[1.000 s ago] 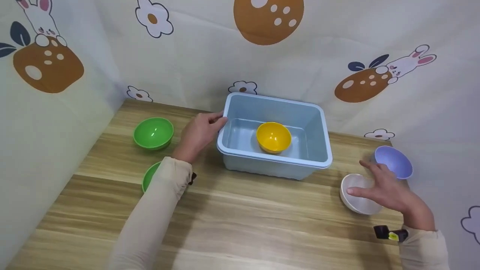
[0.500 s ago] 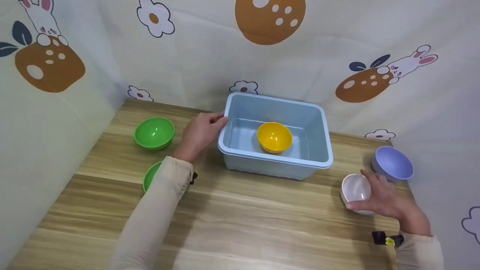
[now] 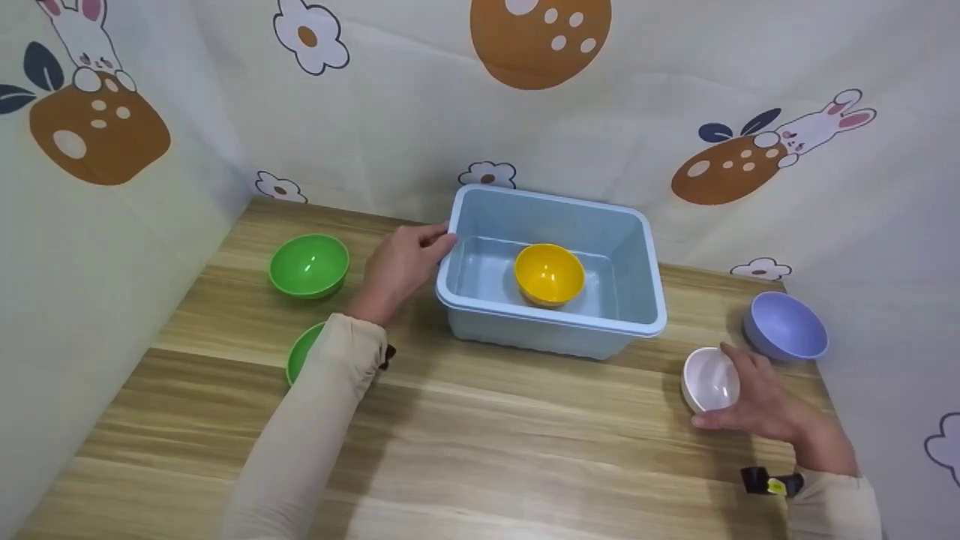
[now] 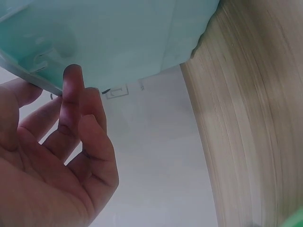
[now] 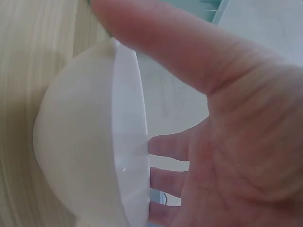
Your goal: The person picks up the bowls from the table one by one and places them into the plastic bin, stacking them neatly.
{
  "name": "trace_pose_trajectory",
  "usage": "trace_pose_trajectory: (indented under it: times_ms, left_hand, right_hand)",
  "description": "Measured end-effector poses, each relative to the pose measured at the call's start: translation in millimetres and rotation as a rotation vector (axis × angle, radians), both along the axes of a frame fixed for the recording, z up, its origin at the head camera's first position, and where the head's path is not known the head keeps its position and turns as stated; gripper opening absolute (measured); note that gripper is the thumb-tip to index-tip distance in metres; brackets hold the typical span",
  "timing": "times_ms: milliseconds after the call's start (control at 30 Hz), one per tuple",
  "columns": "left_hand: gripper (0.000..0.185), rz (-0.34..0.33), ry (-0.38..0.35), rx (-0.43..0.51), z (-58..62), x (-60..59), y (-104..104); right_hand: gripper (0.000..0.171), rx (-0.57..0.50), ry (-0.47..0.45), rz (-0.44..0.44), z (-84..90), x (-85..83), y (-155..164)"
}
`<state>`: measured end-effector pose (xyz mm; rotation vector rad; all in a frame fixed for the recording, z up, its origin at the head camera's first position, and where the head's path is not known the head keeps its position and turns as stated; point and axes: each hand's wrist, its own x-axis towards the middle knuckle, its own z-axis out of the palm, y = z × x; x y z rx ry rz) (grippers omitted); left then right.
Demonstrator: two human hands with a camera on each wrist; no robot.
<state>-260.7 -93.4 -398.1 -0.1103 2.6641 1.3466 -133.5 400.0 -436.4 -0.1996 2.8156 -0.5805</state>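
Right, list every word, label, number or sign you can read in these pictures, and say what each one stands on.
No readable text anywhere.
Pale blue plastic bin: a small moulded mark under its rim in the left wrist view, too blurred to read.
Small black and yellow tag at the right wrist: too small to read.
Printed backdrop cloth: only pictures of rabbits, flowers and brown spotted shapes.
Small white plastic bowl gripped by the right hand: plain, unmarked.
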Motion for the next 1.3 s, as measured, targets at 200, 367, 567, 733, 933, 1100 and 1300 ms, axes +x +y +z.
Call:
trace_pose_trajectory:
  times_ms: [200,367,567,733,933,1100,1300]
  left_hand:
    - [0.05,0.015,-0.03,0.016,-0.1,-0.6,-0.2]
    - [0.051,0.012,-0.044,0.023,-0.3,-1.4,0.6]
    - [0.049,0.004,-0.016,0.026,-2.3,-1.9,-0.6]
    - [0.05,0.003,-0.027,0.04,-2.2,-2.3,-1.0]
    - [0.049,0.014,-0.041,0.049,-0.7,-1.3,-0.3]
    - [0.049,0.017,-0.053,0.064,-0.5,-1.0,0.2]
    - [0.05,0.01,-0.054,0.056,-0.2,-1.8,0.3]
  right_hand:
    - [0.128,-0.034,0.002,-0.017,-4.2,1.7,0.0]
    - [0.128,-0.023,0.022,-0.024,-6.9,2.0,1.8]
    - [0.128,-0.018,0.049,-0.028,-7.4,1.8,1.5]
    - [0.127,-0.009,0.06,-0.034,-6.2,0.0,2.0]
    - [0.124,-0.01,0.052,-0.044,-3.6,-3.4,3.5]
    - [0.122,-0.033,0.07,-0.039,-0.9,-6.2,3.1]
    - [0.117,-0.052,0.057,-0.051,8.8,-12.7,1.6]
